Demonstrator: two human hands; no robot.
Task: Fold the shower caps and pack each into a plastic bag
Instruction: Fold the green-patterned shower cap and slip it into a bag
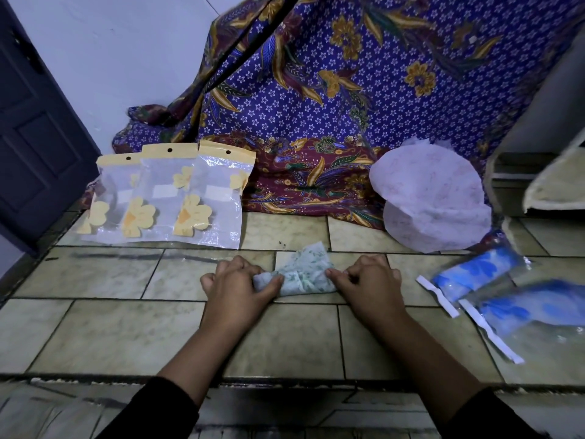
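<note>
White with a green leafy print, the folded shower cap [305, 274] lies on the tiled floor [126, 331] between the two hands, a loose corner of it sticking up toward the far side. The left hand [235, 286] pinches the cap's rolled left end between thumb and curled fingers; the right hand [368, 280] pinches its right edge the same way, knuckles up. Both hands are closed on the cap and rest low against the tiles.

Three clear plastic bags [167, 198] with yellow headers and yellow flower prints lie overlapping at the far left, well apart from the hands. Two unfolded pale shower caps [430, 198] lean against a purple batik cloth [316, 90] at the far right. Two packed bags with blue prints [493, 286] lie near the right hand.
</note>
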